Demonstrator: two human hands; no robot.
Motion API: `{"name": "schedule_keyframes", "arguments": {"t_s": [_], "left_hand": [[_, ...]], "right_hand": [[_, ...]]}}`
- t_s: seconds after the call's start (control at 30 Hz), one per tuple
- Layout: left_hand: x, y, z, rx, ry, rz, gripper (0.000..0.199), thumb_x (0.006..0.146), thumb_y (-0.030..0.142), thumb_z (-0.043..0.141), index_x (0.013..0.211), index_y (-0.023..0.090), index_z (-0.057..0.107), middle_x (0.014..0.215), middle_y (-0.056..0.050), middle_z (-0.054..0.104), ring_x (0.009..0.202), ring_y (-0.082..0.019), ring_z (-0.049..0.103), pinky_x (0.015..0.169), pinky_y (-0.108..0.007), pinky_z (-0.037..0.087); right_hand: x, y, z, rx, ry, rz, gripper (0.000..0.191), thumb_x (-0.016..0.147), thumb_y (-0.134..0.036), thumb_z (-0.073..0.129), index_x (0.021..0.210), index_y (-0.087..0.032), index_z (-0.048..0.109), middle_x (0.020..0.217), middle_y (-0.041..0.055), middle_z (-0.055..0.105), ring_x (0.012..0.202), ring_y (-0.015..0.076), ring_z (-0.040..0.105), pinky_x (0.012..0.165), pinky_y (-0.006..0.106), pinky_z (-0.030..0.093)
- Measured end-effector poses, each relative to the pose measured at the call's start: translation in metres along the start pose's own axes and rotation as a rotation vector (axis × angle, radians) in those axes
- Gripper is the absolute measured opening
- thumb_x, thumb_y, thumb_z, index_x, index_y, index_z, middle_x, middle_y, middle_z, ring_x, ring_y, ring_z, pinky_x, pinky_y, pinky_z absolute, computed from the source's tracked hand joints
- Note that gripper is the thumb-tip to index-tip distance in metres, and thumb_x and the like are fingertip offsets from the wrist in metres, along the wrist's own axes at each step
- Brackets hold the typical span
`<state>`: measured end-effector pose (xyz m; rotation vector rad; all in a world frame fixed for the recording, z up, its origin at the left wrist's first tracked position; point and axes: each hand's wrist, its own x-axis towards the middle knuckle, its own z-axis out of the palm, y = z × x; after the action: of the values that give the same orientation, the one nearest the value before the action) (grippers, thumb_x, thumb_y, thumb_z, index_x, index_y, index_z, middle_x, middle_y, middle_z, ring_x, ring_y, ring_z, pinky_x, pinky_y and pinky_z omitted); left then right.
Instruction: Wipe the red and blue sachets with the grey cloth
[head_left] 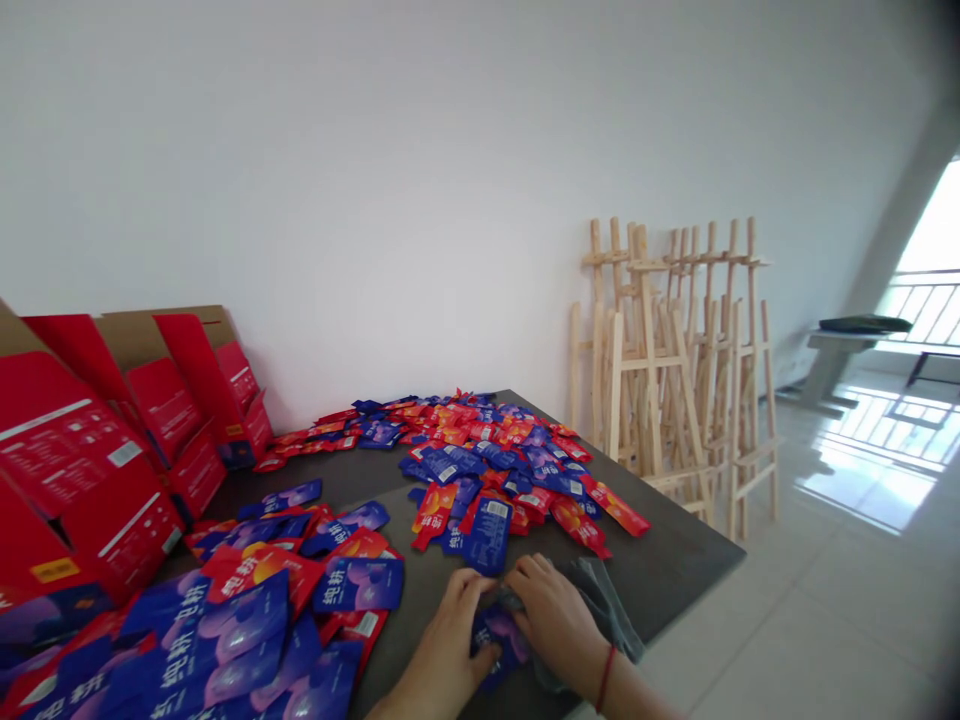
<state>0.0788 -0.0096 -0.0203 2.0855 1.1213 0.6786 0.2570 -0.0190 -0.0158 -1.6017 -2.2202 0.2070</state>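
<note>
At the near edge of the dark table, my left hand (454, 635) is closed around the side of a blue and purple packet (501, 640), its thumb on the printed face. My right hand (551, 615), with a red cord on the wrist, is curled over a greyish see-through plastic bag (611, 610) beside the packet. Part of the bag shows between both hands; how far the packet sits inside it is hidden by my fingers. Just beyond my fingertips lies another blue packet (487, 537), back label up, with a red packet (433, 515) close by.
A loose heap of red and blue packets (517, 455) covers the table's far part. More large packets (232, 640) pile up at the near left. Open red cartons (82, 470) stand behind them. Wooden easels (652, 370) lean by the wall, past the table's right edge (720, 555).
</note>
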Motion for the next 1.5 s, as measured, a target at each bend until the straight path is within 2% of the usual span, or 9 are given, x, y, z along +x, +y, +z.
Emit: {"name": "schedule_keyframes", "arguments": {"t_s": [0.2,0.33,0.53,0.67,0.87,1.0,1.2,1.33,1.5], "left_hand": [[-0.027,0.003,-0.017,0.269,0.004,-0.158,0.018,0.071,0.017,0.059,0.087,0.02,0.052,0.096,-0.003,0.056,0.093,-0.021,0.051,0.083,-0.032,0.037],[-0.029,-0.001,-0.021,0.31,-0.004,-0.23,0.021,0.07,0.02,0.062,0.088,0.021,0.053,0.087,0.001,0.057,0.083,-0.019,0.052,0.075,-0.029,0.034],[-0.029,0.0,-0.023,0.323,-0.009,-0.218,0.021,0.065,0.024,0.067,0.081,0.02,0.055,0.097,-0.001,0.057,0.096,-0.021,0.049,0.083,-0.031,0.031],[-0.026,-0.005,-0.02,0.31,-0.014,-0.231,0.022,0.063,0.023,0.068,0.08,0.02,0.056,0.097,0.0,0.058,0.097,-0.021,0.049,0.084,-0.031,0.03],[-0.026,-0.012,-0.016,0.33,0.003,-0.206,0.019,0.064,0.021,0.068,0.078,0.02,0.055,0.093,0.0,0.058,0.092,-0.019,0.05,0.081,-0.03,0.031],[-0.029,-0.007,-0.02,0.318,-0.022,-0.212,0.02,0.065,0.021,0.067,0.081,0.02,0.055,0.096,-0.001,0.057,0.096,-0.021,0.049,0.084,-0.032,0.031],[-0.025,-0.01,-0.025,0.295,-0.07,-0.225,0.021,0.063,0.019,0.068,0.077,0.019,0.052,0.097,0.0,0.057,0.098,-0.021,0.049,0.086,-0.032,0.032],[-0.012,-0.02,-0.024,0.146,-0.048,-0.246,0.017,0.065,0.018,0.062,0.069,0.019,0.045,0.079,0.003,0.055,0.081,-0.016,0.051,0.072,-0.026,0.034],[0.007,-0.032,-0.016,-0.383,-0.04,-0.296,0.028,0.072,0.044,0.055,0.071,0.023,0.036,0.051,0.011,0.04,0.043,-0.007,0.036,0.046,-0.021,0.025]], "right_hand": [[0.005,0.013,-0.007,-0.079,-0.046,0.035,0.011,0.082,-0.018,0.055,0.091,-0.022,0.061,0.101,0.0036,0.059,0.097,0.0216,0.053,0.082,0.03,0.039],[0.006,0.016,-0.008,-0.147,-0.068,0.08,0.014,0.082,-0.017,0.056,0.093,-0.022,0.061,0.104,0.0039,0.059,0.098,0.0216,0.053,0.083,0.03,0.039],[0.007,0.019,-0.025,-0.198,-0.049,0.135,0.015,0.08,-0.012,0.054,0.091,-0.02,0.061,0.1,0.0065,0.059,0.099,0.0238,0.052,0.082,0.032,0.038],[0.002,-0.01,-0.026,-0.061,0.006,0.016,0.021,0.081,-0.015,0.053,0.099,-0.024,0.058,0.101,0.0014,0.059,0.097,0.0195,0.05,0.082,0.029,0.036],[0.003,-0.041,0.0,-0.104,-0.216,-0.235,0.012,0.079,-0.026,0.059,0.09,-0.022,0.059,0.101,0.002,0.059,0.099,0.0207,0.047,0.084,0.032,0.035],[0.007,-0.025,0.0,-0.112,-0.172,-0.13,0.01,0.08,-0.024,0.057,0.089,-0.021,0.059,0.099,0.0023,0.059,0.097,0.0209,0.048,0.082,0.032,0.036],[0.002,0.023,-0.015,-0.104,-0.076,0.1,0.014,0.08,-0.016,0.052,0.09,-0.022,0.06,0.099,0.0038,0.059,0.096,0.0209,0.052,0.083,0.031,0.036],[-0.002,0.033,-0.028,-0.055,0.042,0.145,0.014,0.084,-0.016,0.048,0.091,-0.021,0.059,0.097,0.0051,0.059,0.094,0.0212,0.054,0.082,0.03,0.038],[-0.006,-0.004,-0.029,0.09,0.115,0.005,0.018,0.082,-0.015,0.05,0.096,-0.024,0.056,0.102,0.0026,0.058,0.095,0.0189,0.052,0.082,0.028,0.038]]}}
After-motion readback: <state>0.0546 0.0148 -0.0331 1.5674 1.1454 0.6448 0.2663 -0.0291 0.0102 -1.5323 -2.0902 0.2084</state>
